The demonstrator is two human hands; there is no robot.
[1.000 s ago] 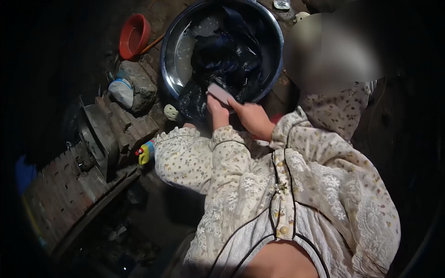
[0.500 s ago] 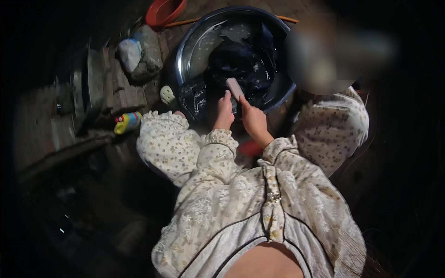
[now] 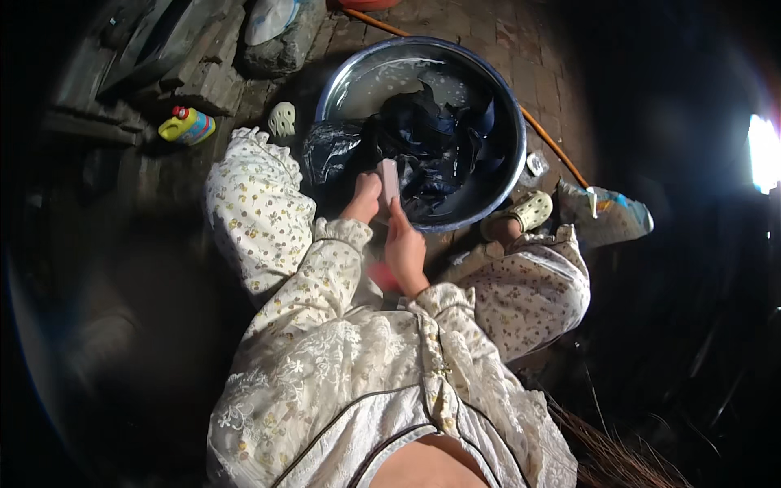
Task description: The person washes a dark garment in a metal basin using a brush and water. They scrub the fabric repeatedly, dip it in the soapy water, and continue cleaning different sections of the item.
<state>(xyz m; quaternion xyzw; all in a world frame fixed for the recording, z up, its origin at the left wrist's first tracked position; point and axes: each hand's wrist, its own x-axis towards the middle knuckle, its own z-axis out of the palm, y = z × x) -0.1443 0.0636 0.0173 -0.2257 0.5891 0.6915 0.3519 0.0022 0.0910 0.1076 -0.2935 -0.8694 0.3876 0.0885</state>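
Observation:
A wide metal basin [image 3: 521, 138] with a blue-tinted rim holds cloudy, foamy water and a heap of wet dark clothing [image 3: 435, 122]. Part of the dark cloth hangs over the basin's near left rim. My right hand [image 3: 405, 250] is closed round a pale pink scrub brush [image 3: 390, 177], which points away from me over the cloth; its bristles do not show. Just left of the brush, my left hand [image 3: 364, 199] is closed on the dark cloth at the near rim. The folds it grips are partly hidden.
A yellow bottle with a red cap [image 3: 187, 125] lies at the left. Around the basin are my pale clogs [image 3: 533, 211], an orange pole [image 3: 553, 146] behind it, a plastic bag [image 3: 606, 215] at right and a stone block [image 3: 285, 50] at far left. Broom bristles [image 3: 610, 447] show lower right.
The view has shifted and turned, bringing the right clog and plastic bag into sight. My right hand and the brush have drawn slightly nearer to me, close beside my left hand.

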